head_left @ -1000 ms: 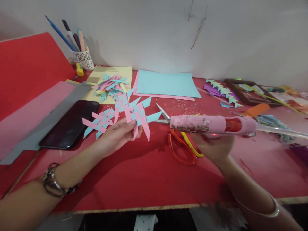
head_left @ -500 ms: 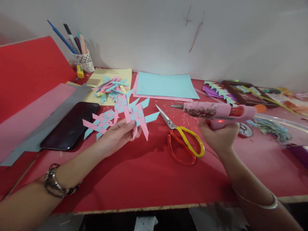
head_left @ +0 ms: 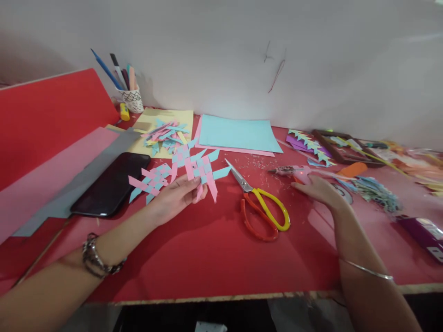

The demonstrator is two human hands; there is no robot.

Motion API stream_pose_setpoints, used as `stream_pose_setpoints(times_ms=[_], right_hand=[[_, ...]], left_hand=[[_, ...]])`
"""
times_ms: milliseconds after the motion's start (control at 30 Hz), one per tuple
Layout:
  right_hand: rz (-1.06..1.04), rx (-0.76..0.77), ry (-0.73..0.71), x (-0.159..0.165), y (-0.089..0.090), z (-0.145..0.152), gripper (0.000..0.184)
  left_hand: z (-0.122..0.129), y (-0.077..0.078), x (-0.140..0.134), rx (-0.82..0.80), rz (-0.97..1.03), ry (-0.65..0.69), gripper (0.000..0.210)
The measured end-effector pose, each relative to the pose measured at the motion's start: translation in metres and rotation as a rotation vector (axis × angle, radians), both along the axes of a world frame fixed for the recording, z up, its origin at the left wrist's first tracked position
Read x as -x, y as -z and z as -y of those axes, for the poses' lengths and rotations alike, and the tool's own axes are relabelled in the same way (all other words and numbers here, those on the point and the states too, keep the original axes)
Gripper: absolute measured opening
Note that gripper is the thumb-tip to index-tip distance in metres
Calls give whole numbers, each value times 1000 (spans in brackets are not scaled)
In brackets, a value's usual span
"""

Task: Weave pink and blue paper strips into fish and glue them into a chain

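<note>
A pale wall (head_left: 214, 60) backs the red desk (head_left: 207, 272). At left lies the phone (head_left: 110, 184), which dripped glue might mark. Beside it, the left hand (head_left: 180, 193) pinches a paper fish (head_left: 201, 167), two more just behind; whether they are joined I cannot tell, but a tug could loosen strips. The scissors (head_left: 246, 186) lie mid-desk, tips near the tail, and might snag it. Farther right, the right hand (head_left: 321, 190) is at the glue gun (head_left: 287, 171), grip unclear; a hot nozzle, if brushed, could burn skin.
</note>
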State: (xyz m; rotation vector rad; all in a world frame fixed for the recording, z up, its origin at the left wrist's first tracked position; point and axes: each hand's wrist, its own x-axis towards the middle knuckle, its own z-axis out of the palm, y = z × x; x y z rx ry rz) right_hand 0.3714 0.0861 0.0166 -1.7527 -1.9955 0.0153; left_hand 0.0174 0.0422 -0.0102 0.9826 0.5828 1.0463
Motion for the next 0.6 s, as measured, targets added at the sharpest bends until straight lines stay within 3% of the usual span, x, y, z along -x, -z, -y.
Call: stream_pose_setpoints(times_ms=[167,233,300,433,600], right_hand=[[210,-137,235,19,-16,18,35],[216,-154,244,32,-25,22,32],[190,-68,119,51,-34,23,27],[-12,151,-318,107,-44,9,16],[-411,489,-632,199,-19,-12,16]], left_hand=[[2,-9,-4,3,54,29,37],[2,-12,-3,61,135,30,37],[2,-15,-1,152,229,27,36],[1,-21,5,244,386,43,29],[0,-26,13,255,430,26,27]])
